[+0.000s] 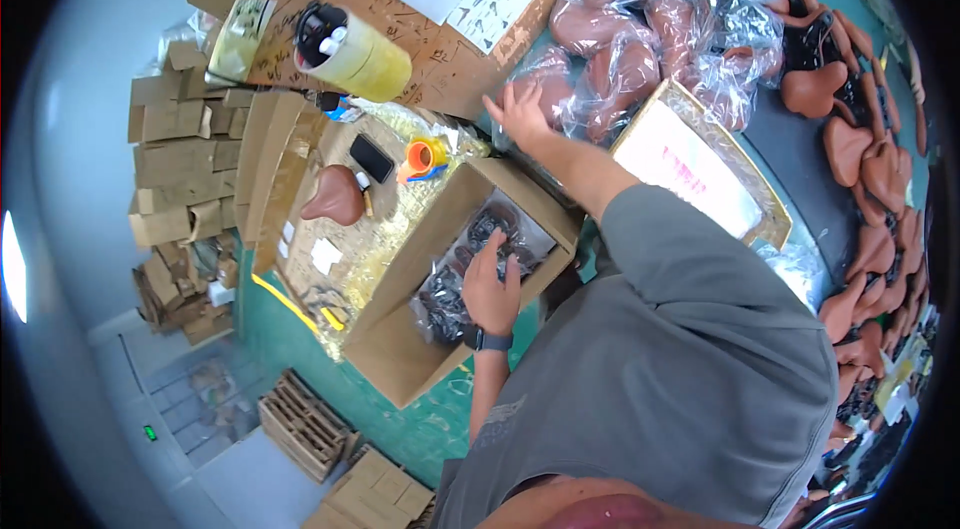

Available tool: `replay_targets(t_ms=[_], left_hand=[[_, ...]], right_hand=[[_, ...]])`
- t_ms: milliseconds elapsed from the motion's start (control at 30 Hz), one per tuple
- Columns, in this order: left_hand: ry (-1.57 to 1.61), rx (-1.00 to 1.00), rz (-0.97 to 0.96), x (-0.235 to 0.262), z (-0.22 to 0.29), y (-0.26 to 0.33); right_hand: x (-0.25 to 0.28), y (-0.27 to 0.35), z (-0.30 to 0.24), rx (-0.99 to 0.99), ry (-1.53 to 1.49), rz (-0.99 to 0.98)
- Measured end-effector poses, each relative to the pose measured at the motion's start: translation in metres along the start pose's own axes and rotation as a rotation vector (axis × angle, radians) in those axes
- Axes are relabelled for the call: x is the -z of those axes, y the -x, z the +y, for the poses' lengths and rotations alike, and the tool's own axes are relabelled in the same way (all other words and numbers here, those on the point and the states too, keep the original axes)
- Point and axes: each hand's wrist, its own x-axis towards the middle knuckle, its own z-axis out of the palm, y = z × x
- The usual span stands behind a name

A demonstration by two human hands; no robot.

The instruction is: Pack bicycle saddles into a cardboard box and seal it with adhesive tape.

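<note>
My left hand [490, 297], with a dark watch on its wrist, reaches down into a deep cardboard box [400, 369]. Its fingers are spread just over dark items in clear plastic bags [440, 304] inside; whether it touches them I cannot tell. Further up, my right hand [524, 117] stretches out to the near edge of a pile of brown bicycle saddles in clear bags [615, 79]. Its fingers lie apart against a bagged saddle [548, 89] and are not closed round it.
Left of the box, a worktop holds a single brown saddle [335, 197], a phone [372, 158] and an orange tape roll [425, 157]. Beyond stands a yellow pen holder [375, 64]. To the right are an open carton [690, 169] and many unwrapped saddles [848, 149].
</note>
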Motion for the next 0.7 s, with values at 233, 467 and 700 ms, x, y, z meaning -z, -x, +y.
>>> replay_targets(t_ms=[233, 467, 700], left_hand=[[0.005, 0.074, 0.18, -0.025, 0.03, -0.039], [0.417, 0.028, -0.031, -0.012, -0.028, -0.014], [0.534, 0.353, 0.022, -0.022, -0.069, 0.129]], right_hand=[[0.169, 0.019, 0.16, 0.067, -0.571, -0.04], [0.238, 0.101, 0.135, 0.434, -1.714, -0.531], [0.011, 0.027, 0.139, 0.553, 0.209, -0.365]])
